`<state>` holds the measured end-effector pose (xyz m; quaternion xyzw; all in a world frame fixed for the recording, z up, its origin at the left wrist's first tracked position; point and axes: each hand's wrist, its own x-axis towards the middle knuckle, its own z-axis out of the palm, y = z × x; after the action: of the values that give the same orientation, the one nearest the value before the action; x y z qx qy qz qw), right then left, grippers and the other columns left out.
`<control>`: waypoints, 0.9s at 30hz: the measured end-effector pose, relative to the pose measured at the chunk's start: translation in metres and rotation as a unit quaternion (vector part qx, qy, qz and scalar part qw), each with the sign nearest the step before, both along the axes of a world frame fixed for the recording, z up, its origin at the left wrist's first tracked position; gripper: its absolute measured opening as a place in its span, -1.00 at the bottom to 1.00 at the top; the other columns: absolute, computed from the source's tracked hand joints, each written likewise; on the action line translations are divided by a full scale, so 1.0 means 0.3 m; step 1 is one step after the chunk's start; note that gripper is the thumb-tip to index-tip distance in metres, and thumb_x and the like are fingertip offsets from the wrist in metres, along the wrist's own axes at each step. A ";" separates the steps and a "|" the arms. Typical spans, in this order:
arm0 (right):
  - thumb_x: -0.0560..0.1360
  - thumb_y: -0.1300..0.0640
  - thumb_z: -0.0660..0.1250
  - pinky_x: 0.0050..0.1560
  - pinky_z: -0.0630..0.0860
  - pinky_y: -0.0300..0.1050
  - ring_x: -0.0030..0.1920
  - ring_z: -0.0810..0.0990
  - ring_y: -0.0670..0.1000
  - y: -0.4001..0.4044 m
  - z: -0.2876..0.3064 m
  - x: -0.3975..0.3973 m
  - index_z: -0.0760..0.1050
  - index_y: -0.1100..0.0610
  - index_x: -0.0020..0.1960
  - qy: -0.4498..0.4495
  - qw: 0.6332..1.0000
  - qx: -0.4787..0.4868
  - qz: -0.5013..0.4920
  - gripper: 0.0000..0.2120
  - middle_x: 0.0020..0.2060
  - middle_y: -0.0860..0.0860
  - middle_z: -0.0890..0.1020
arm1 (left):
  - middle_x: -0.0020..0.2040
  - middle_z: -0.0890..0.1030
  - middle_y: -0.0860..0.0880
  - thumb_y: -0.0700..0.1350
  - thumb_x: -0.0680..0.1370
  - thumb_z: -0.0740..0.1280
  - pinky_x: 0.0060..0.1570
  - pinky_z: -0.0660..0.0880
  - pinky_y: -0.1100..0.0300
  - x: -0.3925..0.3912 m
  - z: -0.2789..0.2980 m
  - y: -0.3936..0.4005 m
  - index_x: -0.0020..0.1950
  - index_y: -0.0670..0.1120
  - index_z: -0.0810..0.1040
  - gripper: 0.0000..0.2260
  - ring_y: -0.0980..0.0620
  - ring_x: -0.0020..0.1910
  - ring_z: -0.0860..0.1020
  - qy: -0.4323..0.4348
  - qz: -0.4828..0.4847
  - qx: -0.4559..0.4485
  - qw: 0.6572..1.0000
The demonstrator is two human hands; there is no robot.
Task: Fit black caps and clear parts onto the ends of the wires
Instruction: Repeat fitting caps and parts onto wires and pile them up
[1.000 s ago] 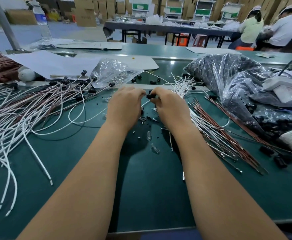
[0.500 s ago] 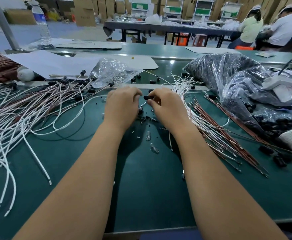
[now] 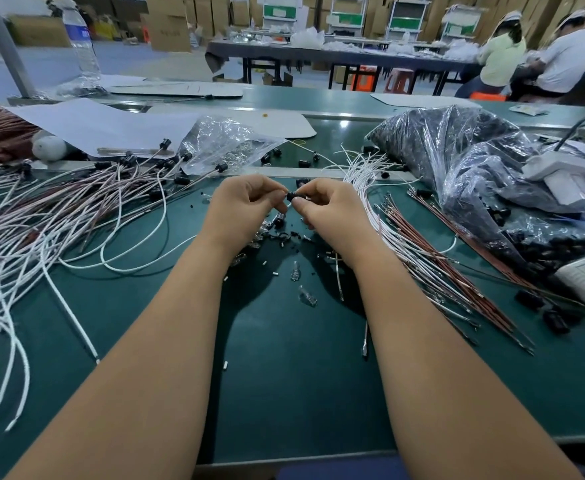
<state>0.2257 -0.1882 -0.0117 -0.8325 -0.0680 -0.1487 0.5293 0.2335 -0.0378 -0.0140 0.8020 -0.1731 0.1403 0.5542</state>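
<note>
Black cap (image 3: pixel 293 196) is sitting pinched between both hands, just above the green bench (image 3: pixel 284 375). Left hand (image 3: pixel 246 206) and right hand (image 3: pixel 329 209) are both curling fingertips onto it, meeting at centre. Can't tell which hand is carrying the wire end; it's hidden behind the fingers.

Handling guess: cap is tiny, light, rigid plastic, probably slick, so pinching its sides and pushing along the axis. Wire is thin and floppy, so gripping it close to the tip or it's going to buckle.

Loose clear parts (image 3: pixel 306 294) are lying near the wrists. Capped wires (image 3: pixel 118 188) are piling up left, bare wires (image 3: pixel 433 258) are waiting right.
</note>
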 end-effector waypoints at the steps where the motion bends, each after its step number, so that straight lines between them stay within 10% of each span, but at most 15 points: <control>1: 0.48 0.22 0.41 -0.20 0.51 -0.07 -0.36 0.50 -0.06 0.001 -0.002 0.000 0.53 -0.02 -0.28 0.002 1.000 0.000 0.002 -0.79 -0.41 -0.07 0.57 | -0.24 0.68 -0.06 -0.27 0.54 0.36 0.07 0.56 0.03 -0.001 0.001 -0.001 -0.03 -0.17 0.64 -0.93 0.01 -0.19 0.65 0.001 0.000 -0.003 1.000; 10: 0.46 0.28 0.40 -0.03 0.62 0.09 -0.20 0.63 0.08 -0.002 0.007 -0.007 0.55 0.08 -0.01 -0.018 1.000 0.019 -0.003 -0.84 -0.20 0.12 0.65 | -0.29 0.64 -0.03 -0.21 0.57 0.33 -0.38 0.36 0.47 0.019 -0.003 0.003 -0.07 -0.17 0.61 -0.92 0.29 -0.48 0.47 0.024 0.048 -0.035 0.998; 27: 0.50 0.27 0.39 -0.07 0.61 0.04 -0.25 0.59 -0.01 0.000 0.019 -0.013 0.60 0.15 -0.14 -0.079 0.994 0.046 -0.055 -0.93 -0.30 0.00 0.62 | -0.27 0.62 -0.05 -0.21 0.57 0.33 -0.34 0.41 0.46 0.009 0.001 0.007 -0.06 -0.11 0.58 -0.95 0.26 -0.39 0.52 0.022 0.028 -0.058 0.998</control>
<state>0.2219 -0.1881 -0.0060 -0.7951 -0.0567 -0.2463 0.5513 0.2364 -0.0356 -0.0136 0.7759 -0.1301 0.1480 0.5993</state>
